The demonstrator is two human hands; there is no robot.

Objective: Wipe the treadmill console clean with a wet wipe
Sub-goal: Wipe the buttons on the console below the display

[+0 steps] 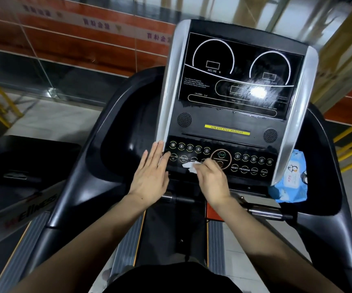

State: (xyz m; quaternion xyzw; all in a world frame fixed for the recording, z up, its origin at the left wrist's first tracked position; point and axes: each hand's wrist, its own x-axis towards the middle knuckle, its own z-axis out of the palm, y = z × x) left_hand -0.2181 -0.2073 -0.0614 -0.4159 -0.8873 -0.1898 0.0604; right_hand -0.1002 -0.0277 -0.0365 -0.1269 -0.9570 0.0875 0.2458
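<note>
Wipes pack [290, 178] right of console [230, 115]

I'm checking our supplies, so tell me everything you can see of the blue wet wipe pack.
The wet wipe pack is a soft blue plastic pouch with a white label panel and a cartoon penguin. It lies slumped in the right side tray of the treadmill console, partly hidden behind the silver side trim. No hand touches it. Whether its flap is open cannot be told.
</note>
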